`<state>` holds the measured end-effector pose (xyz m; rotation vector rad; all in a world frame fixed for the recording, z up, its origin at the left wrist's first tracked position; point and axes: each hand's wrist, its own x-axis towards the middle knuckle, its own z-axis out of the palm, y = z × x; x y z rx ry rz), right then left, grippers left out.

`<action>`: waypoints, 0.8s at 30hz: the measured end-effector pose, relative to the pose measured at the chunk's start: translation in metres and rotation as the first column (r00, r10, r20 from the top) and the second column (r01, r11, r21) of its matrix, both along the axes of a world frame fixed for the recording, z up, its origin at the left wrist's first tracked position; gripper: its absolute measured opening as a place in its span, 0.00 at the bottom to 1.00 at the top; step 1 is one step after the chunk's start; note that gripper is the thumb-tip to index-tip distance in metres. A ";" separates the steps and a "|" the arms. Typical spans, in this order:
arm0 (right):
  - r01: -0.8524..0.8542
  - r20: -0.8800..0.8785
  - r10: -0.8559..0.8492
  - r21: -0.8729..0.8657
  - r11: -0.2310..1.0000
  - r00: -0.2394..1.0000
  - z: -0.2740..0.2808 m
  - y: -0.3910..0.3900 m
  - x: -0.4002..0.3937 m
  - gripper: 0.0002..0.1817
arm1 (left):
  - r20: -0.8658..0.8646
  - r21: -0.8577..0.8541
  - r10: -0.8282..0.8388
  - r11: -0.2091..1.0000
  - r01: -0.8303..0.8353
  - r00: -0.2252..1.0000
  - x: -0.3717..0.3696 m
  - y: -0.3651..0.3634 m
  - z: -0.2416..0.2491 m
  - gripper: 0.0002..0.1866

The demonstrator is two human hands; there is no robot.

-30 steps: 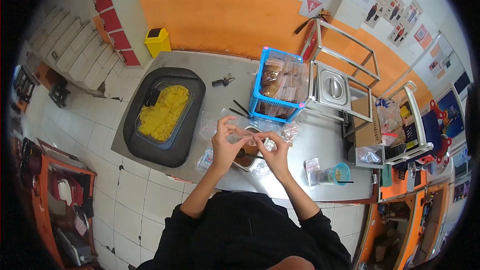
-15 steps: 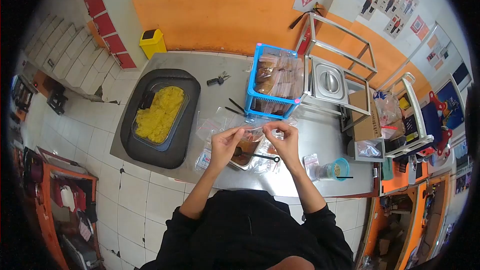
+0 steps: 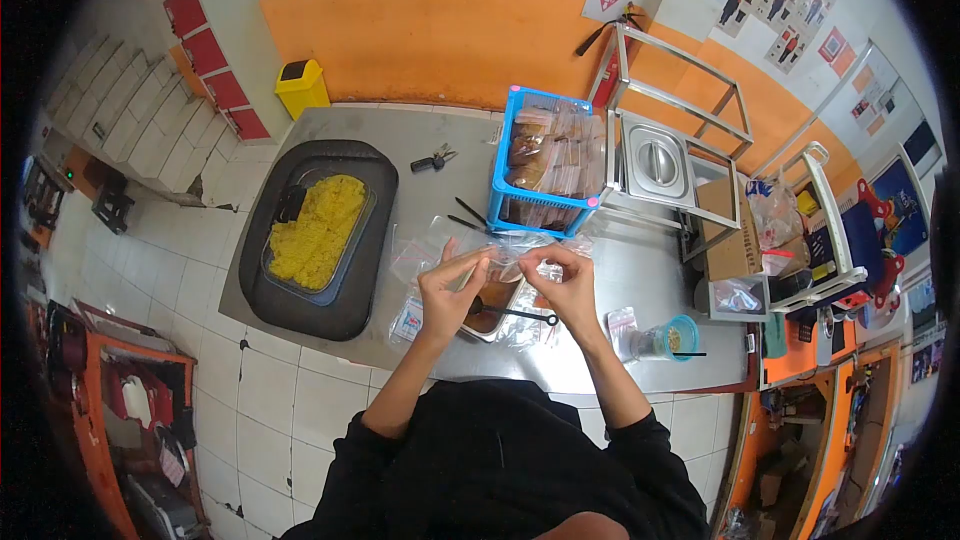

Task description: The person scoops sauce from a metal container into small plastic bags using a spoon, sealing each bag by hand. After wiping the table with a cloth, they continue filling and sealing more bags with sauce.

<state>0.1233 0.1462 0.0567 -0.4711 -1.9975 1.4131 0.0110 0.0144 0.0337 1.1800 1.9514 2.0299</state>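
Between my hands is a clear plastic bag (image 3: 504, 262), held at its upper edge. My left hand (image 3: 450, 292) pinches one side with thumb and fingers. Opposite it, my right hand (image 3: 565, 286) pinches the other side. Below them sits a metal pan (image 3: 519, 292) of brown sauce, partly hidden by my hands. A black ladle (image 3: 520, 314) lies in it, its handle pointing right. More clear bags (image 3: 545, 330) are spread around the pan. Just beyond stands a blue basket (image 3: 500, 175) filled with bags of brown food (image 3: 530, 176).
On the left of the steel table (image 3: 440, 120) is a black tray (image 3: 385, 225) with yellow food (image 3: 318, 232). Keys (image 3: 433, 159) and black tongs (image 3: 470, 215) lie mid-table. To the right are a metal rack (image 3: 615, 90), a lidded steel pan (image 3: 655, 162) and a turquoise cup (image 3: 682, 333).
The bag's edge, stretched between my hands before, now hangs less taut. My left fingers have lifted and straightened a little; my right hand has shifted slightly left.
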 end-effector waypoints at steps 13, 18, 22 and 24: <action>-0.051 -0.049 0.047 -0.088 0.995 0.998 0.003 -0.007 -0.007 0.04 | -0.047 0.062 0.035 0.998 -0.032 0.998 -0.005 0.004 -0.003 0.07; -0.065 -0.059 0.065 -0.001 0.998 0.996 0.000 -0.007 -0.008 0.04 | -0.031 0.071 0.029 0.997 -0.026 0.999 -0.005 0.005 -0.005 0.07; -0.071 -0.043 0.070 -0.021 0.997 0.997 -0.002 -0.006 -0.007 0.04 | 0.008 0.081 -0.019 0.997 0.019 1.000 -0.003 0.005 -0.004 0.07; -0.063 -0.034 0.062 -0.006 0.998 0.997 -0.001 -0.007 -0.006 0.04 | 0.011 0.083 -0.033 0.996 0.032 0.999 -0.002 0.005 -0.003 0.07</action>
